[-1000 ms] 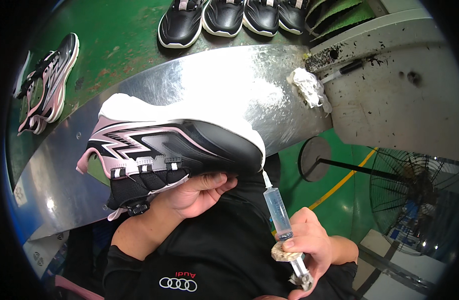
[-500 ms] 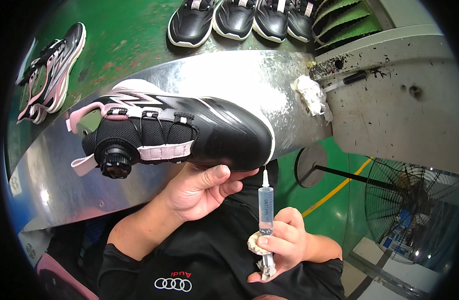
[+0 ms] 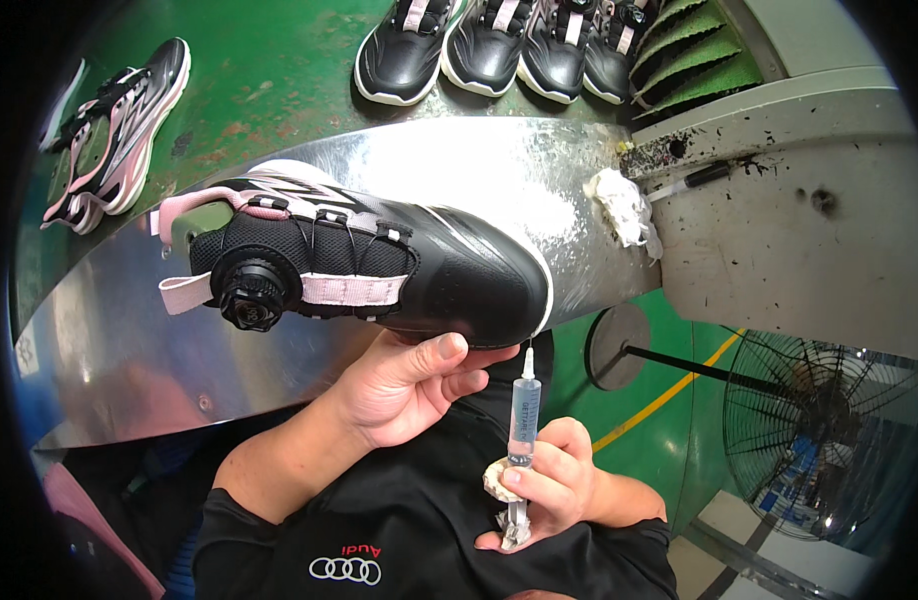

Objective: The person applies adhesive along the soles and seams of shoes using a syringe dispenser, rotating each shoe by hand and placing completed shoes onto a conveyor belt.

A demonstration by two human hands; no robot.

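Note:
A black sports shoe [image 3: 469, 275] with pink straps, a round black lacing dial and a white sole lies on its side over the metal surface, toe to the right. My left hand [image 3: 409, 385] grips its near side by the toe, thumb on the upper and the other fingers partly hidden beneath. My right hand [image 3: 554, 480] is closed around a clear syringe [image 3: 524, 410] of liquid, its flange and plunger end wrapped in whitish material. The syringe points up, its thin needle at the white sole edge near the toe; whether it touches is too fine to tell.
The curved metal worktop [image 3: 309, 380] reaches a grey machine housing [image 3: 789, 220]. Beside that lie a crumpled white cloth [image 3: 624, 207] and a black marker [image 3: 691, 180]. Several black shoes [image 3: 404, 60] stand at the back, another shoe [image 3: 129, 140] far left. A fan [image 3: 824, 420] is at right.
The shoe has shifted slightly right in the picture and turned a little. The syringe has moved slightly left and up, with its needle still at the sole edge. Both hands keep their grips.

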